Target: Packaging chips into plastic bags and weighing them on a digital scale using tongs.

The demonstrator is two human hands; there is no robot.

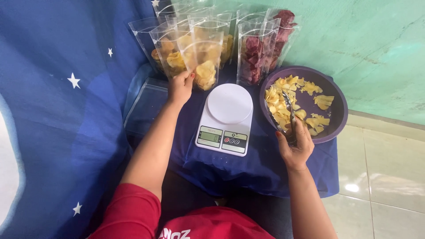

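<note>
My left hand (179, 87) grips the lower edge of a clear pouch of yellow chips (204, 62), standing among other filled pouches at the back. My right hand (295, 146) holds metal tongs (287, 110) whose tips rest among yellow chips (283, 106) in a purple bowl (336, 110). A white kitchen scale (226, 118) sits between the two hands with nothing on its round platform.
Pouches of dark red chips (254, 55) stand behind the scale. A stack of flat clear pouches (146, 108) lies at the left. Everything rests on a blue cloth (265, 168) with stars. A green wall (376, 44) and tiled floor (380, 177) are at the right.
</note>
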